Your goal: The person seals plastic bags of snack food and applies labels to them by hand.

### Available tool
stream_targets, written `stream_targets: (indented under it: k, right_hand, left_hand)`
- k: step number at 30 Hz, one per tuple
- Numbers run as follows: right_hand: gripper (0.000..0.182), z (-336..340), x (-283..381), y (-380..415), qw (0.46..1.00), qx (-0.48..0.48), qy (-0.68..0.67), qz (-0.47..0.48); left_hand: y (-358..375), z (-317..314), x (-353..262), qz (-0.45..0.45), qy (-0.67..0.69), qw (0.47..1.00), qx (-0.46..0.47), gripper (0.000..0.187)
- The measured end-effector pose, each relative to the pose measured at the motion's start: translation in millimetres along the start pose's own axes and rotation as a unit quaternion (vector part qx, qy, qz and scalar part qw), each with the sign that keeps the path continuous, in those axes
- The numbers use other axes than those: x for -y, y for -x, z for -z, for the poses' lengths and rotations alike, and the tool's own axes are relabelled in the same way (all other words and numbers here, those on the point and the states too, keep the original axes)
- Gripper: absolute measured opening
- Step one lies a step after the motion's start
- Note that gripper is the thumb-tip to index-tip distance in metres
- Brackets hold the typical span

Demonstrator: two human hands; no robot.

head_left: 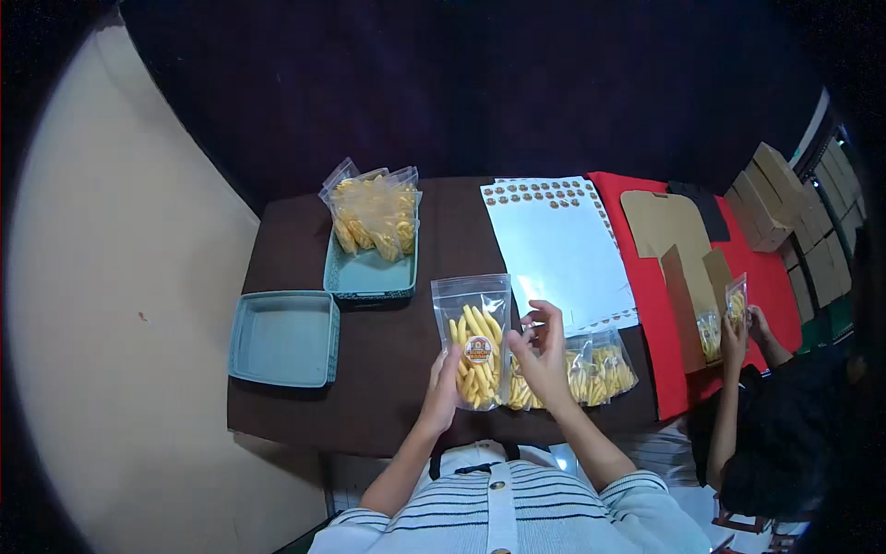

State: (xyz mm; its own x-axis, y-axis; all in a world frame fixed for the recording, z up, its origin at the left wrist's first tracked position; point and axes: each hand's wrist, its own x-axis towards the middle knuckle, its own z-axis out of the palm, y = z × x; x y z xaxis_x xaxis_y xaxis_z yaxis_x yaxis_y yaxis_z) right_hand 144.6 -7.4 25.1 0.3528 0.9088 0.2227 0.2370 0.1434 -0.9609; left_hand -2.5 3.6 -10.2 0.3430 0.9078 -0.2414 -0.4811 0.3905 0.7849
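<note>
My left hand (442, 391) holds a clear pouch of yellow snack sticks (474, 343) upright by its lower left edge; a round orange sticker sits on its front. My right hand (543, 355) is beside the pouch's right edge, fingers spread and slightly curled, touching or nearly touching it. Behind my right hand lie more filled pouches (602, 369) flat on the dark brown table (388, 360). A white sticker sheet (556, 247) with rows of round orange labels along its top edge lies just beyond my hands.
A teal tray (371, 277) holds several filled pouches (376, 210) at the back left; an empty teal tray (282, 338) sits nearer left. On a red cloth (653, 305) at right, another person's hands (744, 334) hold a pouch beside cardboard pieces (666, 226). Folded boxes (784, 203) are stacked far right.
</note>
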Motion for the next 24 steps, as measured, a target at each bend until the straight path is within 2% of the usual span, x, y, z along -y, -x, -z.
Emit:
stream_targets:
  k: [1, 3, 5, 6, 8, 9, 11, 13, 15, 17, 19, 21, 22, 24]
  right_hand:
    - [0.051, -3.6, -2.8, 4.9, 0.998, 0.023, -0.035, -0.045]
    - [0.043, -18.3, -14.3, 14.0, 0.997, 0.038, -0.062, -0.025]
    - [0.035, -28.8, -15.0, 17.9, 0.998, -0.006, 0.01, 0.064]
    - [0.027, -26.6, -6.8, 19.8, 1.0, 0.005, 0.021, 0.001]
    - [0.024, -23.9, -3.3, 19.8, 0.999, 0.006, 0.041, 0.023]
    - [0.022, -23.7, -2.5, 19.2, 0.997, 0.007, 0.062, 0.043]
    - [0.019, -27.4, -8.0, 19.1, 0.999, -0.009, 0.018, 0.05]
    - [0.017, -27.1, -7.4, 19.2, 0.999, 0.004, -0.038, 0.004]
    - [0.015, -25.6, -9.5, 19.8, 1.0, 0.008, -0.008, 0.004]
    - [0.018, -26.4, -18.6, 19.4, 0.979, 0.007, -0.191, -0.066]
    - [0.018, -21.3, -25.9, 16.7, 0.981, 0.03, -0.18, -0.071]
    - [0.019, -17.8, -18.8, 13.9, 0.992, 0.057, -0.104, -0.038]
    - [0.019, -17.6, -18.5, 14.2, 0.986, 0.067, -0.137, -0.066]
    - [0.019, -18.1, -15.6, 15.2, 0.987, 0.058, -0.139, -0.059]
  left_hand:
    - [-0.7, -2.0, 1.4, 0.002, 0.001, 1.0, 0.002, 0.042]
    - [-1.4, -8.6, 2.9, -0.06, -0.042, 0.997, -0.016, 0.038]
    - [-2.8, -15.0, 4.2, -0.09, -0.078, 0.992, -0.03, 0.032]
    - [-5.7, -12.1, 8.9, -0.115, -0.123, 0.985, -0.04, 0.03]
    - [-8.5, -10.7, 14.7, -0.157, -0.179, 0.969, -0.061, 0.027]
    - [-8.7, -10.9, 13.9, -0.158, -0.179, 0.969, -0.061, 0.027]
    - [-7.9, -11.6, 11.7, -0.169, -0.204, 0.962, -0.063, 0.028]
    - [-6.6, -13.2, 6.7, -0.175, -0.239, 0.953, -0.067, 0.029]
    - [-4.2, -16.0, 1.7, -0.164, -0.244, 0.955, -0.05, 0.03]
    - [-7.0, -11.6, 5.5, -0.143, -0.211, 0.966, -0.047, 0.03]
    - [-7.2, -8.6, 7.0, -0.12, -0.178, 0.976, -0.044, 0.03]
    - [-6.1, -8.1, 5.0, -0.132, -0.204, 0.969, -0.036, 0.032]
    - [-6.5, -6.1, 5.5, -0.132, -0.204, 0.969, -0.037, 0.032]
    - [-8.0, -2.7, 6.9, -0.134, -0.203, 0.969, -0.033, 0.033]
